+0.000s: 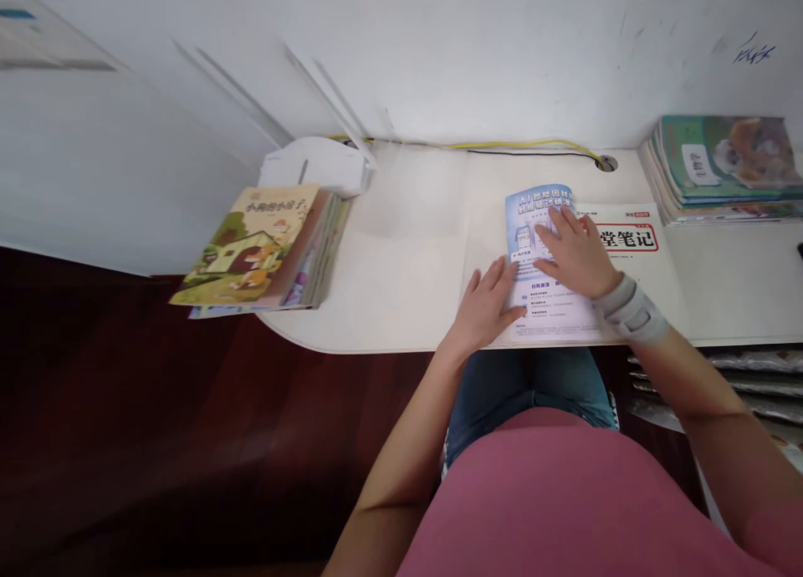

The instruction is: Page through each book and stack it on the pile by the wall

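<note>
**Bracketing a printed sheet from both sides**

From my remote station I see the blue-and-white sheet (555, 309) close to the front edge of the table (389, 301), its long axis running from that edge toward the wall (502, 58). It appears to overlap the white booklet (649, 268) on its right. My left hand (484, 308), nearer the front edge, lies with fingers extended at the sheet's left border. My right hand (580, 255), farther back, spreads across the upper right, fingers pointing leftward over the print. Neither is clenched or grasping.
</note>
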{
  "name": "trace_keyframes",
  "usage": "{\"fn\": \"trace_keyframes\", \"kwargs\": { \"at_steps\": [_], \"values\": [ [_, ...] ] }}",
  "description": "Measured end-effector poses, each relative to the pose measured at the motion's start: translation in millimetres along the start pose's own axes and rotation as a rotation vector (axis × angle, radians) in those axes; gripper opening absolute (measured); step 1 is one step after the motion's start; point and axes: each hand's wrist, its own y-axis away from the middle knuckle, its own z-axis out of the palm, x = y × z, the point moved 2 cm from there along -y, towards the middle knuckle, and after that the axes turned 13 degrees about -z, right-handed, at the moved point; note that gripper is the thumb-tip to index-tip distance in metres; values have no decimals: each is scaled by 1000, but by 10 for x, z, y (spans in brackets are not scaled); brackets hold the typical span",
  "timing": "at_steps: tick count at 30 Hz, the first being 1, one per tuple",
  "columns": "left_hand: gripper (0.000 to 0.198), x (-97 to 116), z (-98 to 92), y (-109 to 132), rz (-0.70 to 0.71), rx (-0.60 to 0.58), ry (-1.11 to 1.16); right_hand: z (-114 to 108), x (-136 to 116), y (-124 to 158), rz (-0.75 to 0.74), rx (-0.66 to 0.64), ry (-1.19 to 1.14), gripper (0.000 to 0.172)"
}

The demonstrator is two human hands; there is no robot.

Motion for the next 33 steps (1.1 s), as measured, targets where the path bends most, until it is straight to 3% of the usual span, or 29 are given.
{"fn": "trace_keyframes", "kwargs": {
  "at_steps": [4, 7, 16, 25, 33],
  "values": [
    [70, -19, 19, 2, 3, -1, -14, 17, 326, -478, -24, -94, -23, 63],
    [67, -30, 39, 5, 10, 20, -22, 108, 439, -644, -24, -192, -16, 65],
    [60, 18, 6, 25, 23, 15, -38, 214, 436, -592, 9, -171, 112, 52],
    [58, 11, 19, 16, 39, 22, -14, 327, 527, -634, -43, -128, 78, 56],
    [52, 8, -11, 43, 65, 6, -18, 298, 446, -673, -22, -190, 64, 53]
  ]
}}
